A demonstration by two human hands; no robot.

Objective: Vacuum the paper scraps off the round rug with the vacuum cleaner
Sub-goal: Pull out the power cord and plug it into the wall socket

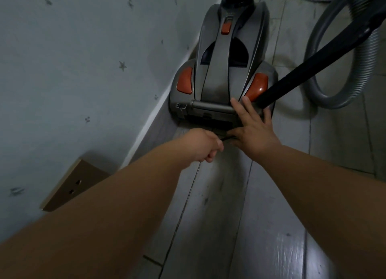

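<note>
Grey-and-orange canister vacuum cleaner (224, 69): left hand (203, 146) pinched thin black cord (289, 137)→ risk of snag; right hand (253, 128) spread, bracing.

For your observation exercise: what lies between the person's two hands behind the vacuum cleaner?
In the head view, a thin black cord spans the short gap between the left hand and the right hand, over bare floor.
</note>
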